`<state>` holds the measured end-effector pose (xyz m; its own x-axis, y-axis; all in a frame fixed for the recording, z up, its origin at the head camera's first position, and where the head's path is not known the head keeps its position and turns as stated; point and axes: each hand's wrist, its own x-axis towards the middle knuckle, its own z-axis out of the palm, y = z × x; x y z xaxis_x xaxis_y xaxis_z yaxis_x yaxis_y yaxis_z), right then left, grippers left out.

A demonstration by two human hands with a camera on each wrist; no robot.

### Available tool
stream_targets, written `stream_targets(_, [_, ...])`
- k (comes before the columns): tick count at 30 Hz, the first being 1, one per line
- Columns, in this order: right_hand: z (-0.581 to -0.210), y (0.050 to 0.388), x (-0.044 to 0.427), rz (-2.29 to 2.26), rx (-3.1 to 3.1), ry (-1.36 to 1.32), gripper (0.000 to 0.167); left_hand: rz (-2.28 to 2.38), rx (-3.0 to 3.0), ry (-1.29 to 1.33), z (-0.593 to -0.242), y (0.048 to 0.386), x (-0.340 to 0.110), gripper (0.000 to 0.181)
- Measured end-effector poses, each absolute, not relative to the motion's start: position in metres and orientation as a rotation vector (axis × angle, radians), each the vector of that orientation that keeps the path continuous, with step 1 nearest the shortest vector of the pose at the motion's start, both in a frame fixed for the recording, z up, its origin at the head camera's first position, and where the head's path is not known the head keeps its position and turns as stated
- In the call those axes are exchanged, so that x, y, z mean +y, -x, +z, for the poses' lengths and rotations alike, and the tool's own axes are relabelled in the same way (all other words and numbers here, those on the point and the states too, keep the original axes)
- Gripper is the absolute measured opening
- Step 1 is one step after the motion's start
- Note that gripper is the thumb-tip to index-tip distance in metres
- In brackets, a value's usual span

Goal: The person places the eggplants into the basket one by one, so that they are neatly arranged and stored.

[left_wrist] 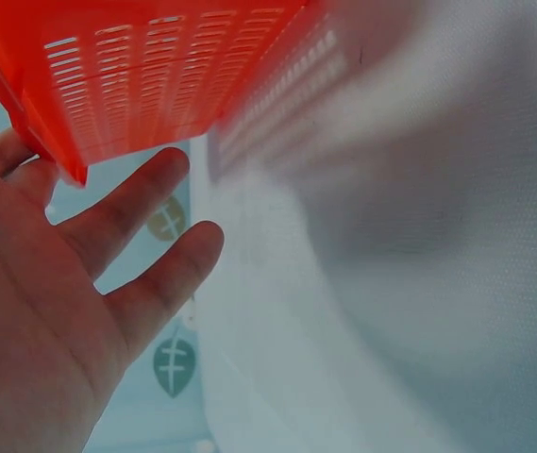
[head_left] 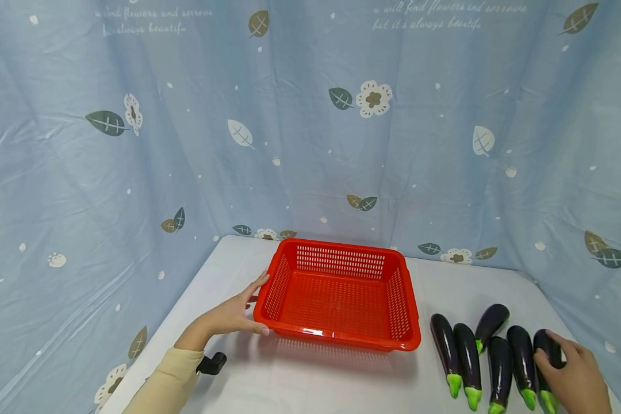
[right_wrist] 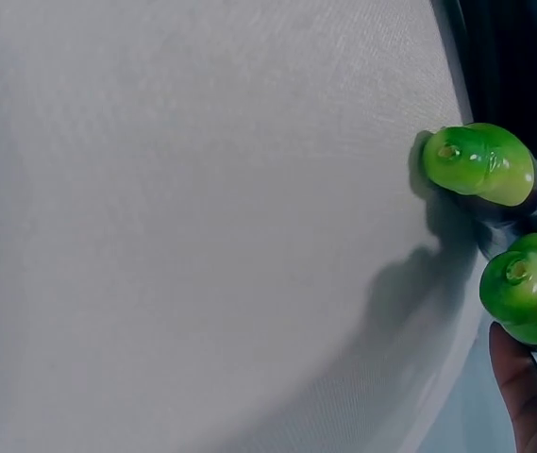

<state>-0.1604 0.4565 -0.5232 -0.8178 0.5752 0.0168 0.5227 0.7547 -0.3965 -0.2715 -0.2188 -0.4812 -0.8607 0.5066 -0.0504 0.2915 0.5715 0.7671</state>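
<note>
A red plastic basket with slotted walls stands on the white table, nothing inside it. My left hand touches its left end, the index finger on the rim and the thumb by the near corner. In the left wrist view, two fingers of that hand stretch out straight beside the basket wall. At the far right my right hand grips the rightmost eggplant, dark purple with a green cap. In the right wrist view, fingertips of that hand show beside a green cap.
Several more eggplants, including one nearest the basket, lie loosely side by side with their caps mostly toward me. One shorter eggplant lies slanted behind them. A blue patterned curtain hangs around the white table.
</note>
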Motion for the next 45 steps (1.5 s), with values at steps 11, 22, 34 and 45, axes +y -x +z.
stream_targets(11, [-0.520, 0.164, 0.454, 0.612, -2.794, 0.919, 0.063, 1.193, 2.525, -0.702, -0.478, 0.270, -0.219, 0.122])
stream_targets(22, [-0.512, 0.166, 0.449, 0.673, -2.766, 0.804, 0.063, 1.214, 2.503, -0.719, -0.480, 0.270, -0.220, 0.122])
stream_targets(34, [-0.505, 0.174, 0.444, 0.669, -2.793, 0.667, 0.064, 1.206, 2.512, -0.692, -0.480, 0.271, -0.220, 0.122])
stream_targets(45, [-0.503, 0.183, 0.437, 0.652, -2.781, 0.550, 0.065, 1.201, 2.522, -0.686, -0.481, 0.271, -0.220, 0.122])
